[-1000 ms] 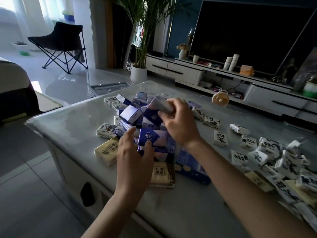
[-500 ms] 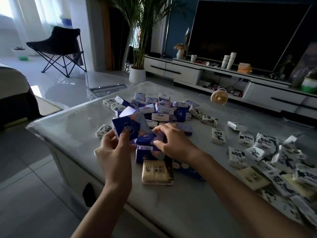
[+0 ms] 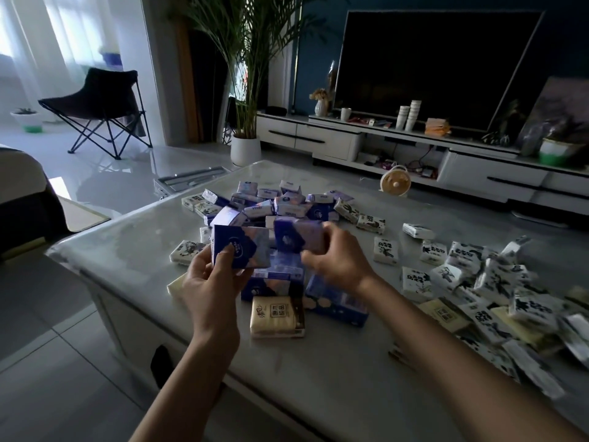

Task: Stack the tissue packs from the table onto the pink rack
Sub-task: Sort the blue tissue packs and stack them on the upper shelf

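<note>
Above table [image 3: 318,371] edge: left hand [image 3: 210,283] grips blue pack [image 3: 239,248], held up, long side across. Right hand [image 3: 338,260] pinches second blue pack [image 3: 294,238] just beside it, on right. Pink rack not in view, so can't tell which hand is nearer.

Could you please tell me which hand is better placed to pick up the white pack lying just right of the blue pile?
Right, probably: the right hand sits beside the white pack, while the left hand would have to reach across. Both are occupied: left blue pack, right blue pack.
</note>
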